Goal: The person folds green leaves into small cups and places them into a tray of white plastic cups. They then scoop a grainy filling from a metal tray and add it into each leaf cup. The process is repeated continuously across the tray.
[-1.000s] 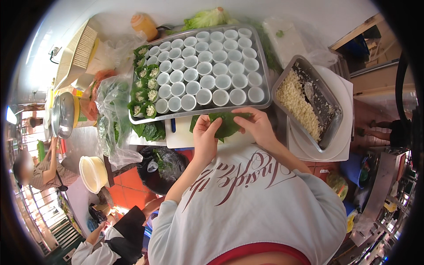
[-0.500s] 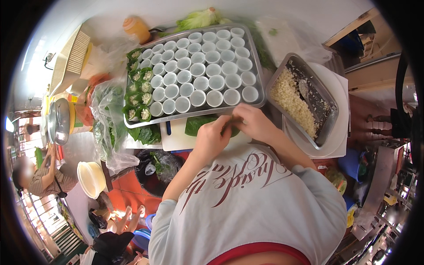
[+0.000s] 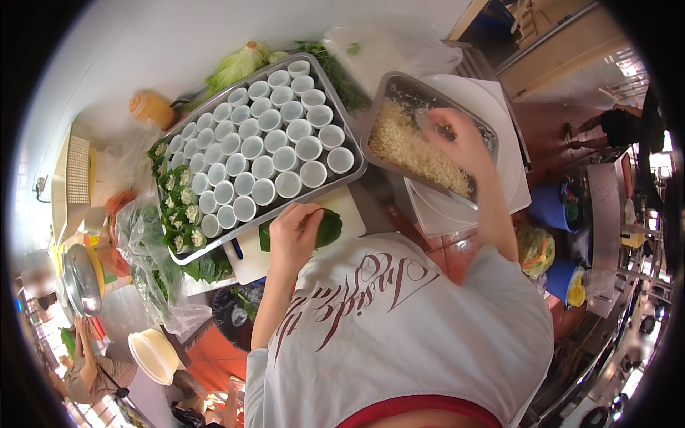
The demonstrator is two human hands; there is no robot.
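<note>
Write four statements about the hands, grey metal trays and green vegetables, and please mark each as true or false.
1. The left hand is over the white rectangular cutting board, near a dark green leaf. True.
2. The right hand is over the round white cups. False: it is over the smaller rectangular metal tray of chopped white filling.
3. Green leaf-lined cups with white filling stand along the left side of the larger rectangular metal tray. True.
4. The pale green lettuce lies on the cutting board. False: it lies beyond the larger tray.
</note>
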